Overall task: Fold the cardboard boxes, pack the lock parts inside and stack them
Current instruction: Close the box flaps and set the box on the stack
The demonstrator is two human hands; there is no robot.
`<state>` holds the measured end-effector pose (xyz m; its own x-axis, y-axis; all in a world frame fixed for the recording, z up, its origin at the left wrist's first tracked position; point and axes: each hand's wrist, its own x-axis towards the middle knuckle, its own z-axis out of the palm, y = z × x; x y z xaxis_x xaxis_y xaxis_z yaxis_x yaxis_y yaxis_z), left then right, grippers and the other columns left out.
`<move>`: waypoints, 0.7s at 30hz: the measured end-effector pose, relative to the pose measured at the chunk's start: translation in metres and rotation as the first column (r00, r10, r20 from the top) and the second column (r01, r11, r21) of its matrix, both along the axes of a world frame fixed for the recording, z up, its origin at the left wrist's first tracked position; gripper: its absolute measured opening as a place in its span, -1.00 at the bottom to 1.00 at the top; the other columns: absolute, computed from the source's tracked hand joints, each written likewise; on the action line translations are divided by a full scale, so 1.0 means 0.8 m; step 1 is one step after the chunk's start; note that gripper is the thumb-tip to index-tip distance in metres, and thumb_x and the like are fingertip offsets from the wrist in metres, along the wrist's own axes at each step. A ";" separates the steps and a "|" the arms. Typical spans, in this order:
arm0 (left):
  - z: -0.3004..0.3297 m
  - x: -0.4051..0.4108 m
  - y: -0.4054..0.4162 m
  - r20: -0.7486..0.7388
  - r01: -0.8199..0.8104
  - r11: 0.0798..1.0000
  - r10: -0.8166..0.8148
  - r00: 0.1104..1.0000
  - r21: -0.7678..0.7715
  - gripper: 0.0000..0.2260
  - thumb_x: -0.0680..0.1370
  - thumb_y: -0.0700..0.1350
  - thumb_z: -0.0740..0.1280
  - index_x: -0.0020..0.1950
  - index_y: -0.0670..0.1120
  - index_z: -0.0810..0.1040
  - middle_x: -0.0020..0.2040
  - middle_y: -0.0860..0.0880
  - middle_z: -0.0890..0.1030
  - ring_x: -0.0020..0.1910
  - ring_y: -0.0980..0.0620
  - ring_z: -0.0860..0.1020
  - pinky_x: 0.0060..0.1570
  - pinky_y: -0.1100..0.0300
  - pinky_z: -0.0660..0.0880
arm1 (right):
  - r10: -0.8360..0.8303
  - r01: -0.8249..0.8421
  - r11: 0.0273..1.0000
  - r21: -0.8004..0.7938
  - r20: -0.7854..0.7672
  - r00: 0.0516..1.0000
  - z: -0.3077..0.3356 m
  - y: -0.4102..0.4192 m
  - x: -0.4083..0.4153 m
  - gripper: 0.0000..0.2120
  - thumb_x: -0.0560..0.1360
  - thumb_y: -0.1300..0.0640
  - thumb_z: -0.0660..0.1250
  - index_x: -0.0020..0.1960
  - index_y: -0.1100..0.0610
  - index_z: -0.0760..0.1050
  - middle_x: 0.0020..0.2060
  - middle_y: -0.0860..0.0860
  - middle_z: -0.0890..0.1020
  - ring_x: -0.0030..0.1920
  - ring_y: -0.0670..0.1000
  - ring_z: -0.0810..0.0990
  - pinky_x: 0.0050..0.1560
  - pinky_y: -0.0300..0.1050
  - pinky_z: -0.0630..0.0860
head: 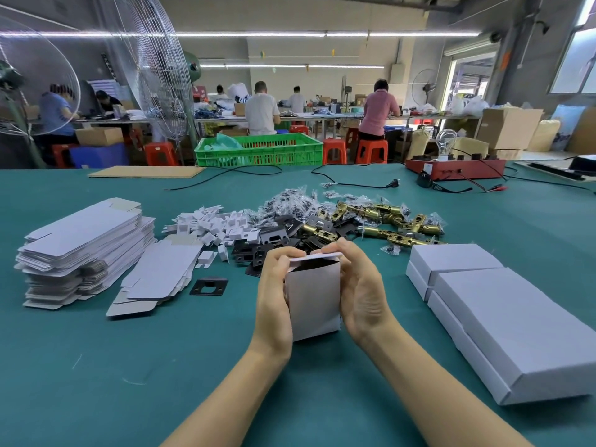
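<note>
A small white cardboard box point(314, 301) stands upright on the green table, its top still open and dark inside. My left hand point(274, 298) grips its left side with fingers curled over the top edge. My right hand point(358, 291) grips the right side, and its fingers hold the top flap bent over the opening. Behind the box lie brass latch bolts point(392, 222), black metal plates point(283, 238), small bagged screws point(290, 201) and white foam pieces point(213, 225). One black plate point(209, 286) lies alone to the left.
A tall stack of flat white box blanks point(84, 246) sits at the left, with loose blanks point(158, 275) beside it. Closed white boxes point(503, 314) are stacked at the right. A red test unit point(454, 167), cables and a cardboard sheet point(146, 171) lie at the far edge.
</note>
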<state>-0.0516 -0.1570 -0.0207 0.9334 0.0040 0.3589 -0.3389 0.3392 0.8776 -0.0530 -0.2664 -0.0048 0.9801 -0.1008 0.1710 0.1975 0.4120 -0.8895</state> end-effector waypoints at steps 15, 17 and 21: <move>-0.012 0.002 -0.003 0.207 -0.277 0.937 0.234 0.950 0.212 -0.81 0.59 0.03 0.12 0.13 0.11 0.47 0.01 0.34 0.55 0.02 0.29 0.50 0.02 0.44 0.38 | -0.452 0.536 0.812 -0.229 0.333 0.827 -0.033 0.031 -0.006 -0.88 0.53 -0.06 0.26 0.06 -0.10 0.44 -0.18 -0.14 0.57 -0.15 -0.18 0.53 -0.10 -0.33 0.44; -0.012 0.003 -0.003 0.227 -0.296 0.929 0.246 0.942 0.224 -0.82 0.60 0.03 0.12 0.12 0.13 0.47 0.02 0.32 0.55 0.03 0.29 0.50 0.03 0.44 0.38 | -0.446 0.547 0.799 -0.249 0.363 0.818 -0.033 0.030 -0.006 -0.91 0.55 -0.05 0.25 0.05 -0.15 0.44 -0.22 -0.18 0.56 -0.20 -0.16 0.51 -0.14 -0.30 0.43; -0.009 0.002 -0.002 0.272 -0.326 0.913 0.258 0.927 0.244 -0.81 0.61 -0.02 0.12 0.14 0.18 0.46 0.09 0.32 0.54 0.08 0.30 0.49 0.08 0.46 0.36 | -0.439 0.563 0.777 -0.280 0.401 0.804 -0.030 0.032 -0.006 -0.89 0.54 -0.07 0.21 0.03 -0.25 0.46 -0.17 -0.19 0.56 -0.14 -0.09 0.53 -0.07 -0.15 0.48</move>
